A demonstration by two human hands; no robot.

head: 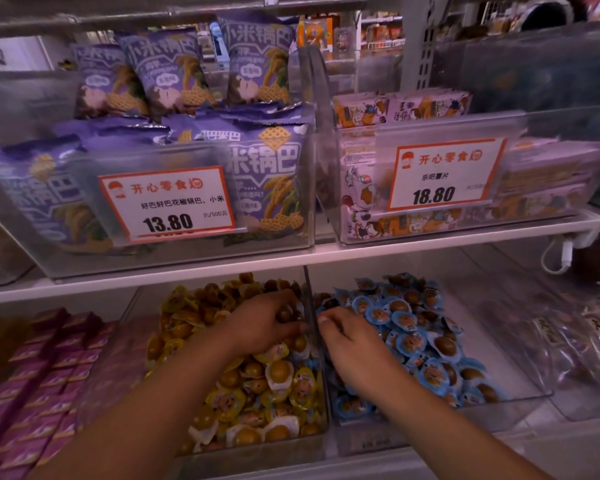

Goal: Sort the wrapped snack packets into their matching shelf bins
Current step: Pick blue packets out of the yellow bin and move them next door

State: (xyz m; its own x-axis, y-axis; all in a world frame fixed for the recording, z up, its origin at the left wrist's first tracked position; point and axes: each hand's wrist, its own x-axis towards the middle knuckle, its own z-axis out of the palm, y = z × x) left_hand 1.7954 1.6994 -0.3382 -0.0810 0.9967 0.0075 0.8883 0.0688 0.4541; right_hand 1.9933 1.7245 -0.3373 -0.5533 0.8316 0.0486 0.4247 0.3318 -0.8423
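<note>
Down in the lower middle of the frame, the left hand (pixel 264 323) is reaching into the yellow-packet bin (pixel 250 455), its fingers curling into the yellow packets (pixel 278 375) beside the clear divider (pixel 310 327); whether they are pinching one, I cannot tell. Just right of the divider, the right hand (pixel 350 344) is resting on the blue packets (pixel 413 337), fingers curled, grip unclear. Above, purple bags (pixel 267 161) are filling an upper bin.
</note>
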